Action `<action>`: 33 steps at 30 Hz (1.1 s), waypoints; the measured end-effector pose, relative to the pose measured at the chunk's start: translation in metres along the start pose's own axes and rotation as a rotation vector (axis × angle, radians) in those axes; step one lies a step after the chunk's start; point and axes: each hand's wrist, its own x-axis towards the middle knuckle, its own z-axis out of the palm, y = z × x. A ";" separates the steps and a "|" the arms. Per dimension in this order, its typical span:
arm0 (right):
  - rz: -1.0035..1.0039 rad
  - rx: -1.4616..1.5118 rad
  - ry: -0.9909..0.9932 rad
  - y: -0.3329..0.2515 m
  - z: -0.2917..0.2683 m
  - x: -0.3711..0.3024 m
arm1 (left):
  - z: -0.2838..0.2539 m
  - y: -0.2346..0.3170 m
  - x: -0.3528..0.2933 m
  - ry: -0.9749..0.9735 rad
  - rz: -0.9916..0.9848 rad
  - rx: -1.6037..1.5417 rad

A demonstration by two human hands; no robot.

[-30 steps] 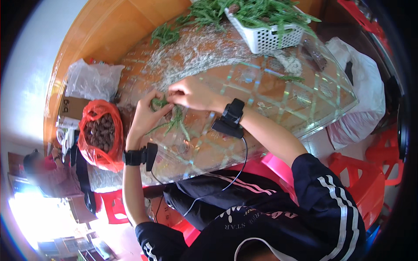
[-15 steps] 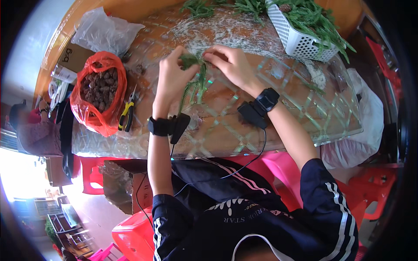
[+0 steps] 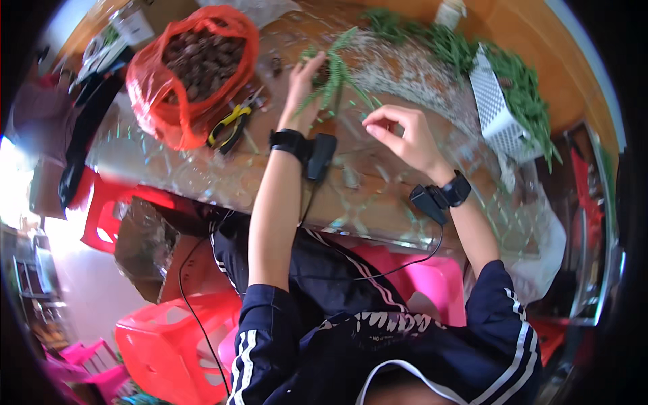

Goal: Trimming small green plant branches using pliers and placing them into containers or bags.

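Note:
My left hand (image 3: 302, 91) is closed around a green fern-like sprig (image 3: 335, 75), holding it above the table. The sprig's fronds fan out to the right of the fingers, and its stem is hidden in the grip. To the right and a little nearer, my right hand (image 3: 408, 138) is closed in a pinch, apart from the sprig. Whatever lies between those fingertips is too small to make out. Left of my left hand are yellow-and-black pliers (image 3: 233, 126) on the table, beside a red plastic bag (image 3: 152, 111) full of brown pine cones (image 3: 206, 61).
A white perforated basket (image 3: 491, 98) piled with green sprigs (image 3: 526, 94) stands at the far right. White flakes (image 3: 418, 74) are scattered over the glossy tabletop. More greenery (image 3: 449, 47) lies along the far side. A cardboard box (image 3: 155, 17) stands behind the red bag.
My hands have drawn apart: the left holds the sprig alone, and the right has come away from it toward me. The whole view has turned and shifted, so the bag looks larger and closer.

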 end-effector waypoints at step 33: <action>0.415 -0.643 -0.952 -0.092 0.169 0.174 | -0.012 -0.015 0.024 -0.056 -0.245 0.377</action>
